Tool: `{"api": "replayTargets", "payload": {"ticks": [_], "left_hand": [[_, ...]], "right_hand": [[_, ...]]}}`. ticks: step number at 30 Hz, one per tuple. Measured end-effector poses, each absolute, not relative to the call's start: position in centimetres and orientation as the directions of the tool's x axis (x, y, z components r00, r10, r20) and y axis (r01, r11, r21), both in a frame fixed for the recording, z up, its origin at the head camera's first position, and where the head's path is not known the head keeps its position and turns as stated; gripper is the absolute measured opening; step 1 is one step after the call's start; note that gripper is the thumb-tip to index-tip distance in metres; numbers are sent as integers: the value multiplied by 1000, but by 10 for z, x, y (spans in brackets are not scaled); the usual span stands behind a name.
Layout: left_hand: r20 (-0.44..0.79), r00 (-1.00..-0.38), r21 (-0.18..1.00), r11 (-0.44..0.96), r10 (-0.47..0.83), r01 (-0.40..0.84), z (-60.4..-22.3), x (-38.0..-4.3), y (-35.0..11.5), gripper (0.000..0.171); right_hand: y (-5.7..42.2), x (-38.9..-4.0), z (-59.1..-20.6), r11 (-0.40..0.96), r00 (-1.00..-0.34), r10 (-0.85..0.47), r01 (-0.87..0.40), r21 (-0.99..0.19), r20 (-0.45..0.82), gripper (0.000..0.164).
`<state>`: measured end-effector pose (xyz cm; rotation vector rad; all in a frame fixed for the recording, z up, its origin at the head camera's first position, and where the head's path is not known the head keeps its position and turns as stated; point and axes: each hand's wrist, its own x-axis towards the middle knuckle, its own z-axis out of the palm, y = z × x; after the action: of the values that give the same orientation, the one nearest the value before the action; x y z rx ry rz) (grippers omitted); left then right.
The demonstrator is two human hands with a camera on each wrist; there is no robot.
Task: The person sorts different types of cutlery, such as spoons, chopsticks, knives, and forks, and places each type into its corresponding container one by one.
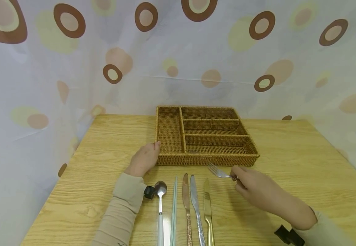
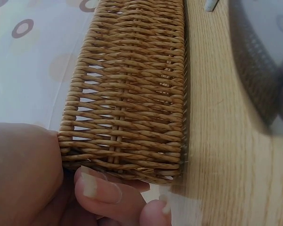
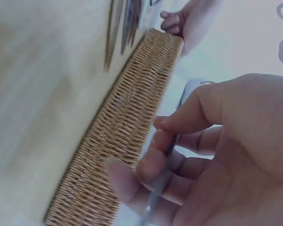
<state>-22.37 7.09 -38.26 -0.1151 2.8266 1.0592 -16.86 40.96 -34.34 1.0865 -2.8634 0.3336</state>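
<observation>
A brown wicker cutlery tray point(image 1: 178, 160) with divided compartments stands on the wooden table. My left hand point(image 1: 144, 159) grips its near left corner, thumb at the rim and fingertips point(image 2: 101, 188) against the woven end in the left wrist view. My right hand point(image 1: 253, 186) pinches a metal fork point(image 1: 217, 172) by its handle between thumb and fingers, just in front of the tray's near wall. The tines point left toward that wall. In the right wrist view the fork's handle point(image 3: 156, 193) passes between the fingers, and the wicker wall point(image 3: 118, 122) lies beyond.
In front of the tray lie a spoon point(image 1: 160, 188) with a pale handle, light green chopsticks point(image 1: 174, 212), a copper-coloured knife point(image 1: 186, 194), a silver knife point(image 1: 194, 191) and a gold knife point(image 1: 207, 201). A patterned cloth point(image 1: 190, 92) hangs behind the table point(image 1: 288, 153).
</observation>
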Motion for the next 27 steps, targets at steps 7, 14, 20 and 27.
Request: {"api": "replayTargets", "payload": {"ticks": [7, 14, 20, 27], "left_hand": [[-149, -988, 653, 748, -31, -122, -382, -224, 71, 54], [-153, -988, 650, 749, -33, -125, -382, -225, 71, 53], [-154, -987, 653, 746, -35, -129, -382, -225, 70, 54], [-150, -988, 656, 746, -25, -119, -383, -225, 70, 54]], "right_hand": [[398, -190, -331, 722, -750, -637, -661, -205, 178, 8], [389, -216, -329, 758, -809, -564, -587, -284, 168, 12], [385, -243, -338, 781, -837, -533, -543, -309, 122, 16], [380, -270, -350, 780, -839, -536, -534, -325, 92, 22]]}}
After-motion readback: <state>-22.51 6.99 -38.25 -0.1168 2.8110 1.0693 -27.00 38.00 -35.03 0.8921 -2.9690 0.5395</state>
